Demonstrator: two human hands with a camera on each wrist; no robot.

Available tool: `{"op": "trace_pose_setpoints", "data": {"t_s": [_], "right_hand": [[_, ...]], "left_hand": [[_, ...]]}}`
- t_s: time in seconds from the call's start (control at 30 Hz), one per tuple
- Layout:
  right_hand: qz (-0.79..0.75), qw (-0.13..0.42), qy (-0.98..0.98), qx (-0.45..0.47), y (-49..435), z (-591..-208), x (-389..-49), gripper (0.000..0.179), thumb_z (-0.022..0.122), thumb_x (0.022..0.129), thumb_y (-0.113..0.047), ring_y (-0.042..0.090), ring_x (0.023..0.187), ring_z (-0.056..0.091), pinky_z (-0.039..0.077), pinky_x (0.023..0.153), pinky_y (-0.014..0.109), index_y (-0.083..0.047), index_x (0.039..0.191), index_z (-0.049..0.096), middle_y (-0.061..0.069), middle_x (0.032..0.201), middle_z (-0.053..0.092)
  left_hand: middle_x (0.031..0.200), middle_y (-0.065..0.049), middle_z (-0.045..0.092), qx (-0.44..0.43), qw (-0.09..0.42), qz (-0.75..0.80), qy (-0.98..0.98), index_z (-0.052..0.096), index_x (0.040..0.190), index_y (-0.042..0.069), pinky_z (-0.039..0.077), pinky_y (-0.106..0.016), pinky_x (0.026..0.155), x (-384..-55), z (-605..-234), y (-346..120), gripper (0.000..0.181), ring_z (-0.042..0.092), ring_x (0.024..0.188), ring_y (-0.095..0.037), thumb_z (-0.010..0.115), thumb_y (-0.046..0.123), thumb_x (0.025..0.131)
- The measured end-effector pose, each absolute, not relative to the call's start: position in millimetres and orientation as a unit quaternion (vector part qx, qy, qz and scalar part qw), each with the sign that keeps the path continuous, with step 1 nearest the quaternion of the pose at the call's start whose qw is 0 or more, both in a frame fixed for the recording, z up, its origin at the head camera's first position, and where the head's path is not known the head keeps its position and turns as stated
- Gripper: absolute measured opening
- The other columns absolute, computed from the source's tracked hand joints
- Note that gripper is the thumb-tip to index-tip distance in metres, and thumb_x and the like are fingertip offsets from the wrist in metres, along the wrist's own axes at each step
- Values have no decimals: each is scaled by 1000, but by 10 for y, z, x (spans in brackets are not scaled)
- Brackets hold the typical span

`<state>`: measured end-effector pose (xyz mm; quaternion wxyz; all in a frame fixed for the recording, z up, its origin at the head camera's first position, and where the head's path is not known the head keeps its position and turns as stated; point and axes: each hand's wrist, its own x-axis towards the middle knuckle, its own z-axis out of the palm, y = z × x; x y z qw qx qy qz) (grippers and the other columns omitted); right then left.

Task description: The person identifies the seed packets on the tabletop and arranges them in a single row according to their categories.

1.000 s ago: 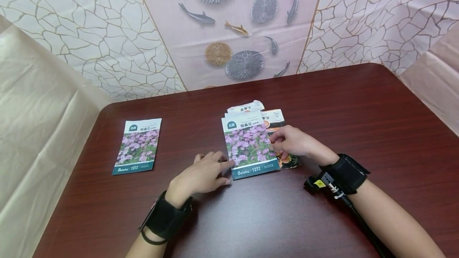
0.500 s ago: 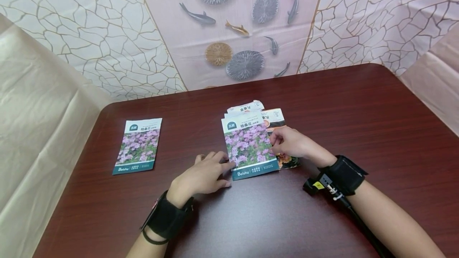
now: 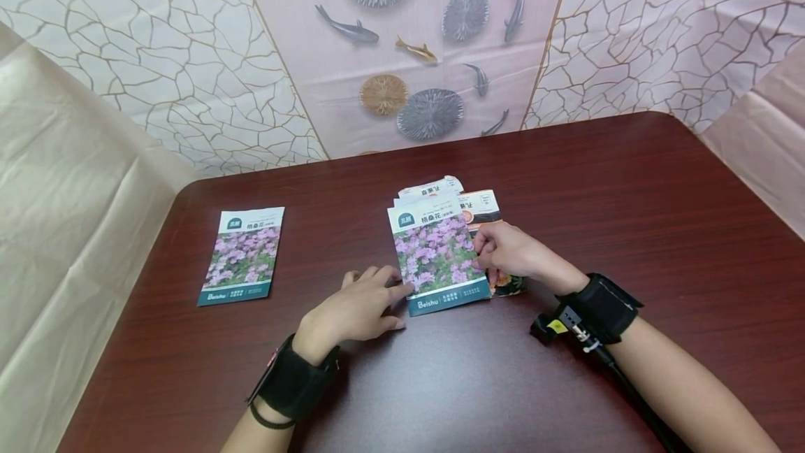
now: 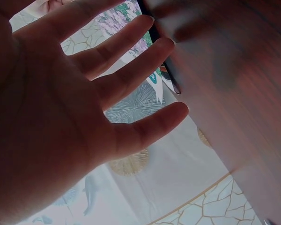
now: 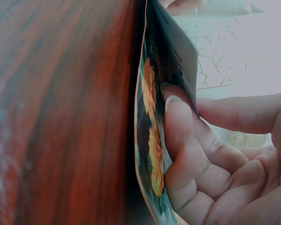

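A seed packet with pink-purple flowers (image 3: 438, 250) lies on top of a small pile in the middle of the table. My right hand (image 3: 517, 252) pinches its right edge between thumb and fingers. In the right wrist view that edge is raised off an orange-flower seed packet (image 5: 152, 140), and some curled fingers (image 5: 180, 122) reach beneath it. My left hand (image 3: 355, 305) lies at the packet's left edge, its index fingertip touching the lower left corner. In the left wrist view the fingers of my left hand (image 4: 84, 93) are spread and fairly straight.
Another pink-purple flower packet (image 3: 242, 255) lies apart at the left of the dark red wooden table (image 3: 629, 194). White packet tops (image 3: 430, 188) stick out behind the pile. A patterned cloth (image 3: 428, 54) hangs behind the table, with pale cloth (image 3: 63, 229) at the left side.
My right hand has shifted very slightly, keeping hold of the upper packet's right edge. Less of the orange-flower packet shows beside the fingers. The left hand stays in place.
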<state>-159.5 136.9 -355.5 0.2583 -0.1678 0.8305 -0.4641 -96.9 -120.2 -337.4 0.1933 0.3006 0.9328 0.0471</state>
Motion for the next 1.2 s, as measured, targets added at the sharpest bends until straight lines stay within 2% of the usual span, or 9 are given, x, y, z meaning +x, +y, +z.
{"op": "trace_pose_setpoints", "data": {"t_s": [0.3,0.53,0.67,0.97,1.1,1.2], "right_hand": [[-512,270,801,-152,1364,-3544,-1612,10,53,86,6,21,46,56,44,43,29,2,86,44,11,59,59],[-542,270,781,-153,1378,-3524,-1619,10,54,86,6,21,50,54,43,45,29,4,89,44,9,61,58],[-556,264,773,-150,1377,-3507,-1615,10,54,87,6,23,53,52,42,46,30,4,90,44,9,61,56],[-590,252,750,-160,1388,-3451,-1582,8,49,89,6,26,54,51,43,48,33,5,92,42,11,62,53],[-604,252,738,-164,1390,-3437,-1571,7,48,89,7,25,56,51,45,52,34,4,93,42,10,63,54],[-611,249,732,-171,1385,-3422,-1558,7,49,90,6,26,57,53,45,52,34,4,93,43,10,65,55]], "left_hand": [[127,-6,49,302,184,65,933,50,133,17,28,-54,96,-981,-3342,-1216,50,44,115,-22,60,35,88],[124,-7,52,297,176,80,935,49,132,14,30,-53,94,-983,-3322,-1242,50,46,114,-24,59,36,88],[116,-7,56,277,157,89,944,47,130,10,32,-52,92,-985,-3305,-1253,51,50,109,-23,59,36,89],[95,-8,64,192,89,116,970,54,118,5,38,-49,85,-1004,-3259,-1245,42,60,91,-23,58,35,90],[85,-9,65,160,74,133,975,54,119,1,39,-51,87,-1021,-3248,-1236,44,63,86,-25,55,35,91],[83,-10,65,151,69,165,972,52,122,-1,44,-46,82,-1035,-3246,-1238,45,63,81,-23,55,33,92]]}}
